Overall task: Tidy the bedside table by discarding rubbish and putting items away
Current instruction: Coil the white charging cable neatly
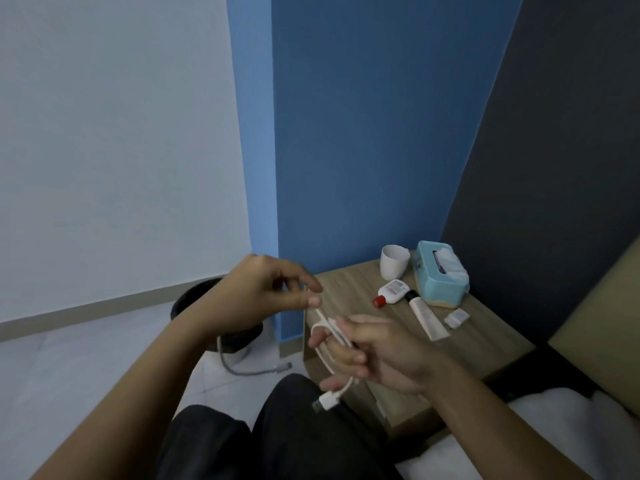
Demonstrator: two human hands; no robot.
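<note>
A white charging cable (320,336) is looped around the fingers of my right hand (377,355), and its USB plug (327,400) hangs below that hand. My left hand (263,292) pinches the cable's upper end between thumb and fingers, just above the loops. Both hands are in front of the wooden bedside table (349,289). On the table stand a white cup (394,261) and a light blue tissue box (440,273). A white bottle with a red cap (391,292), a pale tube (427,318) and a small white packet (457,318) lie beside them.
A black rubbish bin (214,320) stands on the tiled floor left of the table. A grey cable (242,367) lies on the floor by the bin. My dark-trousered knees (277,427) are below the hands. A bed with white bedding (554,420) is at the right.
</note>
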